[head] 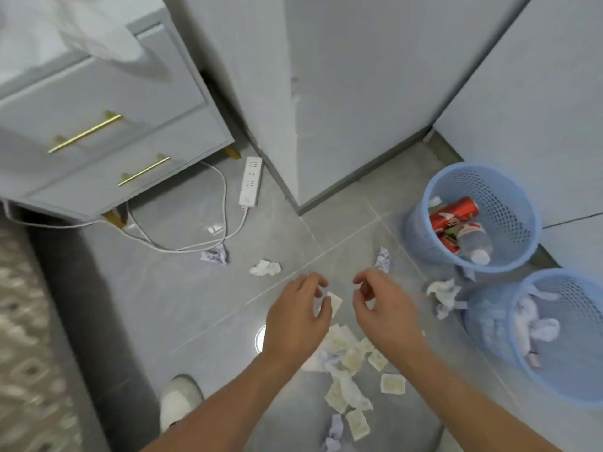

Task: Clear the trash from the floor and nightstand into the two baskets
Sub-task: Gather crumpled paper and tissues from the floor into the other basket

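Head view: left hand [298, 316] hovering over grey tiled floor [182, 288], fingers loosely curled, seemingly pinching small white packet [333, 303] at fingertips; grip blurred, cannot tell for sure. Right hand [383, 308] hanging just beside it, fingers curled, holding nothing visible. Scattered packets and tissues [349, 370] lying below both hands. Far basket [473, 213] holding cans and bottle; near basket [548, 334] holding crumpled paper, both standing at right.
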`<state>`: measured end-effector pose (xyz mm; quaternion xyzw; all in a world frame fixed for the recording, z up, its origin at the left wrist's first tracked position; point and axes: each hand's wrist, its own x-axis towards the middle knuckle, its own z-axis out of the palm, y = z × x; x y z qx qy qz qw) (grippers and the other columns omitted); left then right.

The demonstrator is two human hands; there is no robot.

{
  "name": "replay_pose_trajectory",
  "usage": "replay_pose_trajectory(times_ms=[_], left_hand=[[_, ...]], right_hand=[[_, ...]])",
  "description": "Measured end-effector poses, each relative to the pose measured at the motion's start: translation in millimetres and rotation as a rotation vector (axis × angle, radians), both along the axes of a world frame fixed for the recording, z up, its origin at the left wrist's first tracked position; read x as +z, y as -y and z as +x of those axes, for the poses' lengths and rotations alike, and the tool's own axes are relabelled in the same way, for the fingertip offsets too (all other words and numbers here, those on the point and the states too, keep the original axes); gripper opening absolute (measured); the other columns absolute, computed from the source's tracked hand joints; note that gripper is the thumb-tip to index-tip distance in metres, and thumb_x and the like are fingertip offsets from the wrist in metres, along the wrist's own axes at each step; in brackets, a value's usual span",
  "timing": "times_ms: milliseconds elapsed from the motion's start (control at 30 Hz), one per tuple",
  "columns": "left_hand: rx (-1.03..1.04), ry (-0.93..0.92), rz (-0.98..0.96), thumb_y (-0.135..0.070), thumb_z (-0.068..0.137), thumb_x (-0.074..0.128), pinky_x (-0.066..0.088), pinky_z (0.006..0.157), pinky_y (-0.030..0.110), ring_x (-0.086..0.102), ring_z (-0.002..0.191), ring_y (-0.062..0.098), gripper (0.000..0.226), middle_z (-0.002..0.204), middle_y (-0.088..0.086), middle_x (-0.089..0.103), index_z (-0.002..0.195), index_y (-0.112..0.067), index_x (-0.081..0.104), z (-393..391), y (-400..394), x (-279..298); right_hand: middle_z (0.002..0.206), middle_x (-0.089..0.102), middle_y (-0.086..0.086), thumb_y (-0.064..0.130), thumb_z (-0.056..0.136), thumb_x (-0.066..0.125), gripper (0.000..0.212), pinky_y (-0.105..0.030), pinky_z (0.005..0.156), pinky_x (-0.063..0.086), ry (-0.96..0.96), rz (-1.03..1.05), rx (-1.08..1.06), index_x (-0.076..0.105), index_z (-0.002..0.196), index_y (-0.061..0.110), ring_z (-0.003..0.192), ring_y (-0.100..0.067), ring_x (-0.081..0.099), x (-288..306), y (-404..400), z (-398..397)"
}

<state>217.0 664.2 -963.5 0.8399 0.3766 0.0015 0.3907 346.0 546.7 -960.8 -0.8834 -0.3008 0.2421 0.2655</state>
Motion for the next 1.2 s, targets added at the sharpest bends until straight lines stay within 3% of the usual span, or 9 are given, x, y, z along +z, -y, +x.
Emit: replay_pose_trajectory(times_ms=[133, 233, 367, 500, 600, 733, 900, 1067, 1200], left_hand=[[0.116, -0.035, 0.028, -0.036, 0.095, 0.058, 0.052, 0.077, 0.027, 0.058, 0.099, 0.004, 0.019, 0.102, -0.016, 0.061, 0.114, -0.034, 0.057, -63, -56, -26], [0.163, -0.084, 0.074, -0.035, 0.096, 0.058, 0.053, 0.077, 0.030, 0.057, 0.105, 0.011, 0.026, 0.110, -0.011, 0.060, 0.121, -0.032, 0.057, -98, -95, -58], [0.200, -0.198, 0.118, -0.033, 0.095, 0.060, 0.051, 0.087, 0.039, 0.049, 0.121, 0.026, 0.046, 0.130, 0.003, 0.053, 0.141, -0.028, 0.054, -133, -157, -115], [0.167, -0.271, 0.161, -0.027, 0.091, 0.064, 0.052, 0.094, 0.051, 0.042, 0.130, 0.039, 0.059, 0.146, 0.012, 0.041, 0.148, -0.031, 0.048, -141, -204, -176], [0.081, -0.242, 0.163, -0.024, 0.092, 0.065, 0.052, 0.096, 0.055, 0.040, 0.130, 0.040, 0.055, 0.148, 0.011, 0.039, 0.145, -0.032, 0.052, -135, -216, -215], [-0.079, -0.355, 0.207, -0.022, 0.095, 0.061, 0.053, 0.088, 0.056, 0.039, 0.125, 0.040, 0.044, 0.139, 0.014, 0.044, 0.139, -0.021, 0.057, -135, -209, -246], [-0.072, -0.293, 0.322, -0.012, 0.097, 0.058, 0.050, 0.077, 0.059, 0.050, 0.102, 0.045, 0.025, 0.115, 0.020, 0.055, 0.120, -0.005, 0.064, -147, -182, -251], [-0.037, -0.110, 0.262, -0.014, 0.090, 0.067, 0.052, 0.072, 0.051, 0.048, 0.097, 0.039, 0.019, 0.111, 0.012, 0.056, 0.108, -0.014, 0.067, -118, -100, -222], [-0.139, -0.061, 0.205, -0.020, 0.088, 0.071, 0.054, 0.076, 0.046, 0.050, 0.101, 0.036, 0.027, 0.114, 0.012, 0.059, 0.115, -0.015, 0.068, -63, -34, -211]], right_hand=[[0.099, 0.058, 0.008, 0.025, 0.093, 0.064, 0.017, -0.033, 0.079, 0.053, -0.045, -0.065, 0.120, 0.059, 0.109, 0.027, 0.088, -0.013, 0.060, -29, -64, -46], [0.122, 0.052, 0.004, 0.035, 0.095, 0.063, 0.034, -0.034, 0.090, 0.052, -0.083, -0.185, 0.258, 0.054, 0.127, 0.029, 0.110, -0.020, 0.057, -64, -105, -72], [0.151, 0.033, -0.003, 0.043, 0.093, 0.068, 0.060, -0.043, 0.105, 0.047, -0.088, -0.321, 0.367, 0.041, 0.147, 0.038, 0.134, -0.033, 0.039, -125, -151, -93], [0.168, 0.011, 0.000, 0.039, 0.093, 0.072, 0.075, -0.056, 0.113, 0.043, -0.024, -0.340, 0.440, 0.030, 0.154, 0.047, 0.153, -0.038, 0.011, -196, -176, -105], [0.168, 0.010, -0.002, 0.038, 0.093, 0.070, 0.074, -0.060, 0.111, 0.040, 0.101, -0.379, 0.538, 0.028, 0.153, 0.049, 0.152, -0.039, 0.011, -241, -179, -108], [0.147, 0.036, -0.009, 0.019, 0.093, 0.061, 0.049, -0.049, 0.094, 0.048, 0.278, -0.303, 0.658, 0.050, 0.138, 0.034, 0.131, -0.036, 0.036, -271, -172, -103], [0.131, 0.044, -0.015, -0.001, 0.090, 0.055, 0.039, -0.043, 0.073, 0.048, 0.120, -0.224, 0.543, 0.053, 0.127, 0.012, 0.118, -0.034, 0.041, -253, -127, -93], [0.117, 0.047, -0.015, -0.007, 0.081, 0.057, 0.031, -0.042, 0.082, 0.043, 0.117, -0.157, 0.316, 0.055, 0.109, 0.007, 0.101, -0.031, 0.042, -207, -42, -52], [0.126, 0.048, -0.017, 0.000, 0.084, 0.058, 0.025, -0.048, 0.088, 0.046, 0.235, -0.164, 0.172, 0.058, 0.108, 0.007, 0.108, -0.036, 0.044, -184, 14, 15]])
